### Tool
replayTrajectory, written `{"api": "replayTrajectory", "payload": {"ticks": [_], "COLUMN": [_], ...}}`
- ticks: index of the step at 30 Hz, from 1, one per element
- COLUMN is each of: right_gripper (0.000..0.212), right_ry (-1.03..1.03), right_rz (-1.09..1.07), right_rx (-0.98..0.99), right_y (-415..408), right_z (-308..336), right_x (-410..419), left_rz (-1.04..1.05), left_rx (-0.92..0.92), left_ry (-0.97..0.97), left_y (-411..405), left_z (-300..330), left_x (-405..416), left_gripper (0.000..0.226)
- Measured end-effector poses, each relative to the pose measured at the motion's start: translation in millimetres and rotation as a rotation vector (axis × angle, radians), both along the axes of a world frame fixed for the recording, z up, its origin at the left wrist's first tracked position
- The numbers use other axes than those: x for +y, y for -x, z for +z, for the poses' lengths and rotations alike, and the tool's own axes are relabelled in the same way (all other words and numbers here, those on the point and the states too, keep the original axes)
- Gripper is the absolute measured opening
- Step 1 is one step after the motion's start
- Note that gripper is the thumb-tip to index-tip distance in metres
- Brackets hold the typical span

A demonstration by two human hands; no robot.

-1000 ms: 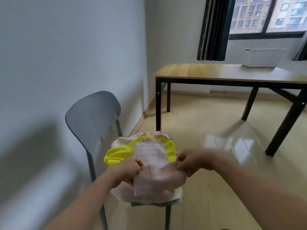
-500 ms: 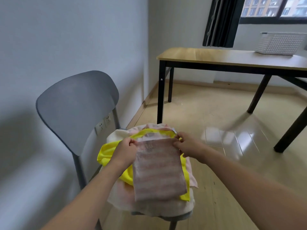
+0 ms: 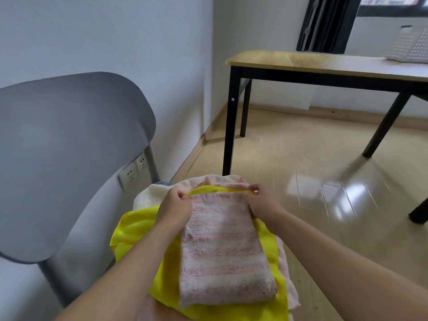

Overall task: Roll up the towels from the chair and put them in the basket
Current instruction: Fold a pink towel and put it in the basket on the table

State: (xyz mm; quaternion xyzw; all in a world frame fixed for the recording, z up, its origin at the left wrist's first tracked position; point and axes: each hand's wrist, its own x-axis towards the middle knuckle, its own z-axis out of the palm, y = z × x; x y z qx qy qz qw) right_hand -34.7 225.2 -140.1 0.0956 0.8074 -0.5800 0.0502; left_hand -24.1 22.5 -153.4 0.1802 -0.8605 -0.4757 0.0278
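On the chair point(image 3: 69, 158), striped pink towel point(image 3: 222, 256) atop yellow towel point(image 3: 136, 230), far corners pinched by left hand point(image 3: 176, 209) and right hand point(image 3: 261, 202) fingers.

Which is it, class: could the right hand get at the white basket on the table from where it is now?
Probably not. The right hand pinches the striped towel on the chair; the basket sits across open floor on the table, seemingly beyond arm's reach without walking.
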Motion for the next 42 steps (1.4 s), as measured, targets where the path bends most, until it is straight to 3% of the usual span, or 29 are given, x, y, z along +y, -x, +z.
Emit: {"api": "replayTrajectory", "payload": {"ticks": [4, 8, 12, 15, 19, 25, 30, 32, 36, 39, 42], "right_gripper": [0.018, 0.025, 0.033, 0.018, 0.014, 0.029, 0.025, 0.025, 0.020, 0.023, 0.018], "right_ry": [0.052, 0.037, 0.170, 0.227, 0.300, 0.355, 0.364, 0.417, 0.616, 0.640, 0.614], "right_rz": [0.084, 0.109, 0.057, 0.174, 0.198, 0.217, 0.080, 0.044, -0.008, -0.080, -0.046], "right_rx": [-0.286, -0.362, -0.387, -0.260, -0.087, 0.280, 0.237, 0.084, -0.343, -0.479, -0.465], "right_y": [-3.3, -3.1, -6.7, -18.1, -35.5, -68.6, -102.7, -121.5, -166.5, -189.8, -194.9], "right_z": [-4.0, -3.9, 3.1, 20.4, 68.2, 152.5, 154.0, 121.9, 39.3, 5.8, 2.6], "right_x": [8.6, 4.2, -3.2, -2.9, 4.0, 22.9, 39.7, 40.9, 41.8, 46.1, 45.1], "left_rz": [-0.024, -0.034, -0.091, -0.158, -0.191, -0.220, -0.409, -0.506, -0.828, -0.938, -0.802], "left_rx": [-0.134, -0.118, -0.083, 0.009, 0.210, 0.630, 0.883, 0.838, 0.489, 0.195, 0.060], "left_ry": [-0.200, -0.291, -0.375, -0.310, -0.289, -0.235, 0.217, 0.424, 0.648, 0.642, 0.430], "left_y": [-17.0, -20.6, -20.9, -25.0, -26.7, -54.9, -112.6, -134.4, -174.6, -189.6, -184.0], "left_z": [-6.2, 3.0, 17.6, 35.7, 73.4, 167.9, 179.7, 145.5, 60.3, 21.3, 15.4], "left_x": [-4.3, 0.2, 1.6, -1.6, -9.1, 11.2, 19.3, 21.8, 22.3, 16.7, 14.0], "left_gripper": [0.036, 0.016, 0.024, 0.021, 0.022, 0.038, 0.021, 0.023, 0.027, 0.018, 0.014]}}
